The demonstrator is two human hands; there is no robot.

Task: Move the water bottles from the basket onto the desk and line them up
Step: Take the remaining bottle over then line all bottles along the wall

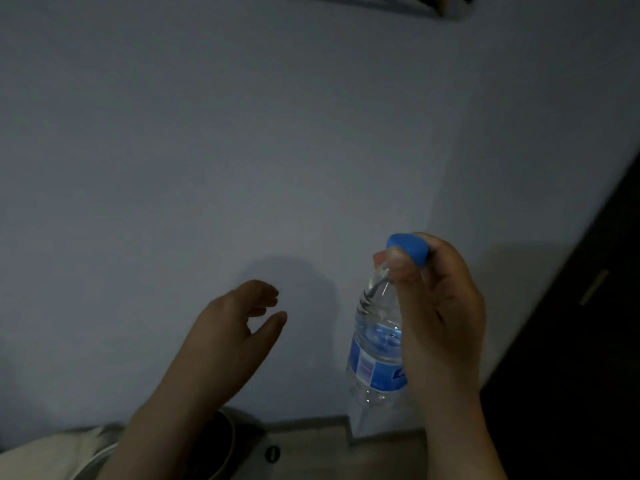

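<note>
Bringing water bottle (pixel 375 344) onto table (pixel 207 150), right grip (pixel 440 306) clamped round its neck, left grip (pixel 235 327) slack, empty; next, setting upright.

A clear plastic water bottle (pixel 375 344), with its blue screw cap (pixel 408 247) on and a blue-and-white label (pixel 377 370) round its middle, stands nearly upright with its top tilted slightly to the right, and water shows inside. It is held at the neck and cap in the grip of the right hand (pixel 440 306), the thumb lying across the shoulder just below the cap. Its base sits at the near edge of the pale worktop (pixel 242 150); whether it touches cannot be told.
</note>
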